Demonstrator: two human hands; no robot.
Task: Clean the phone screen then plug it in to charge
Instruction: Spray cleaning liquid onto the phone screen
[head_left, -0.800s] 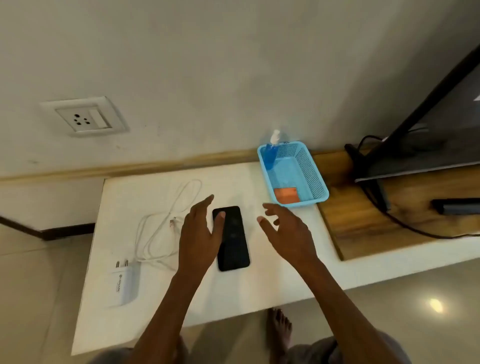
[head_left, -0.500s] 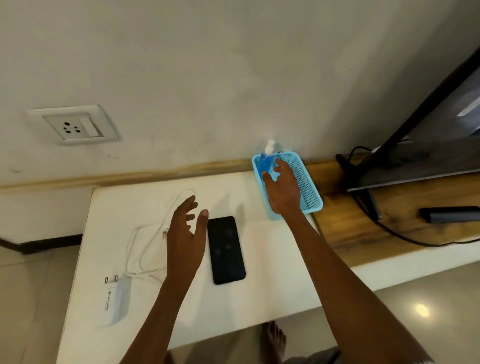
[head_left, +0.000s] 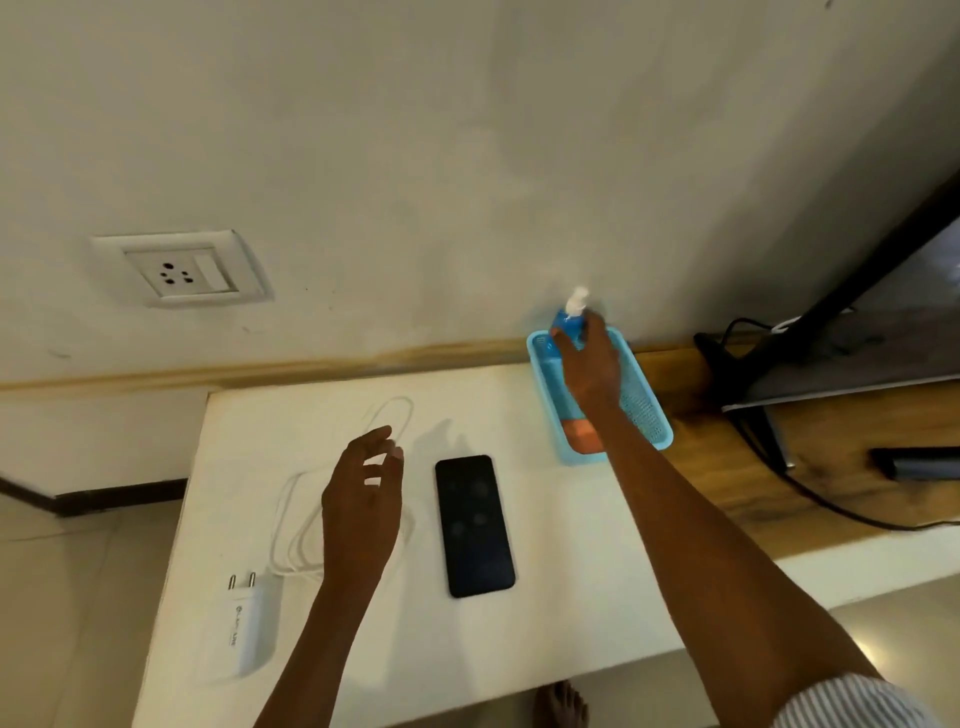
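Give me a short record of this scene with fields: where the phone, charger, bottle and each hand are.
phone: flat on white table, screen up
charger: left of phone, cable coiled beside it
spray bottle: upright in blue basket
right hand: around the bottle
left hand: open, holding nothing, over the cable
socket: on wall, nothing plugged in

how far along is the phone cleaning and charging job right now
Nothing looks finished yet. The phone lies flat on the white table, unplugged, with smudges on its screen. In hand: the right hand has its grip at the blue spray bottle in the blue basket; the left hand hovers open. Left: spray, wipe, then connect the white cable and charger to the wall socket.
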